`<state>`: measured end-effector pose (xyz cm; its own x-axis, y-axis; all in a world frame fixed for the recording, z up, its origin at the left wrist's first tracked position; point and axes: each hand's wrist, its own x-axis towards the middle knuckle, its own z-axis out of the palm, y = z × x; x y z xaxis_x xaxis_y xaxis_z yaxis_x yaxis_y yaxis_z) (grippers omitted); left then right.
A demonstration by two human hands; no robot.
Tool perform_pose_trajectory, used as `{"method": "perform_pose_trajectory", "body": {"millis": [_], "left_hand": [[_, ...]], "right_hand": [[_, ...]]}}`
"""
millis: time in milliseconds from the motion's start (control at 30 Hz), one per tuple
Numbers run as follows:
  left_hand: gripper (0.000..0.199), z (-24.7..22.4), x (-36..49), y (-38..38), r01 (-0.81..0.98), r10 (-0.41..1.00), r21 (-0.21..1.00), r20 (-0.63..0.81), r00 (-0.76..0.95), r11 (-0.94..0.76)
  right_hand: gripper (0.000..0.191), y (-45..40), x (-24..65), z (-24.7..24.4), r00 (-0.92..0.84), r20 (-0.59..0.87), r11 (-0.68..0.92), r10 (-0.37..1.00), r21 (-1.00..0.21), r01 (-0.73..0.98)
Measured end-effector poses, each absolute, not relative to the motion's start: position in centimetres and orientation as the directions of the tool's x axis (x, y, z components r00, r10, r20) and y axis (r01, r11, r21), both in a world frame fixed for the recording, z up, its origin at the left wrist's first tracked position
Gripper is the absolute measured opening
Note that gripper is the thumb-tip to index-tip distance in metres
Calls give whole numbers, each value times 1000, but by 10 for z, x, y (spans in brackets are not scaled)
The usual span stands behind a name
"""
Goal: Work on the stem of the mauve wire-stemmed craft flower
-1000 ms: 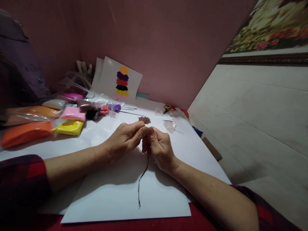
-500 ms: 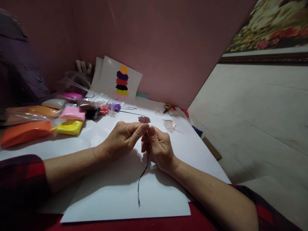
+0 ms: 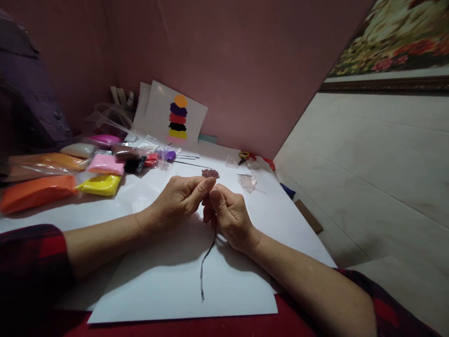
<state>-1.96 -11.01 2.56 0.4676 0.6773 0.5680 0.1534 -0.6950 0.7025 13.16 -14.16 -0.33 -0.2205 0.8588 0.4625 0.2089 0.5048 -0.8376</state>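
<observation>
My left hand [image 3: 178,199] is closed, its thumb and forefinger pinched, with the tips touching those of my right hand. What sits in the left pinch is hidden. From beneath the curled fingers of my right hand [image 3: 233,215], also closed, a thin dark strand [image 3: 206,257], like wire or thread, trails toward me over the white paper [image 3: 157,290]. Just beyond the fingertips shows a brownish-mauve fringed piece [image 3: 210,173], shaped like a small flower. Whether it joins the strand behind the fingers I cannot tell.
Bags of coloured clay-like material, among them an orange bag [image 3: 38,194] and a yellow bag [image 3: 101,185], lie to the left. Yellow-handled scissors [image 3: 243,157] and a clear plastic piece [image 3: 247,183] lie behind. A painted card [image 3: 196,117] leans against the wall.
Both hands have shifted slightly to the left, and the thumbs have rolled a little at the fingertips. The strand and the fringed piece look almost unmoved.
</observation>
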Motion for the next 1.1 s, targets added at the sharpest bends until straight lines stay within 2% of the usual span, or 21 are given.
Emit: {"method": "perform_pose_trajectory", "body": {"millis": [167, 467, 1100], "left_hand": [[39, 29, -20, -116, 255, 756, 751, 453, 472, -609], [36, 29, -22, -115, 267, 743, 760, 388, 545, -592], [28, 24, -22, -112, 268, 734, 727, 451, 508, -632]], "right_hand": [[44, -141, 131, -2, -165, 441, 469, 882, -854, 227], [44, -140, 131, -3, -140, 414, 437, 899, -863, 252], [46, -140, 132, -1, -137, 380, 404, 915, -874, 269]]}}
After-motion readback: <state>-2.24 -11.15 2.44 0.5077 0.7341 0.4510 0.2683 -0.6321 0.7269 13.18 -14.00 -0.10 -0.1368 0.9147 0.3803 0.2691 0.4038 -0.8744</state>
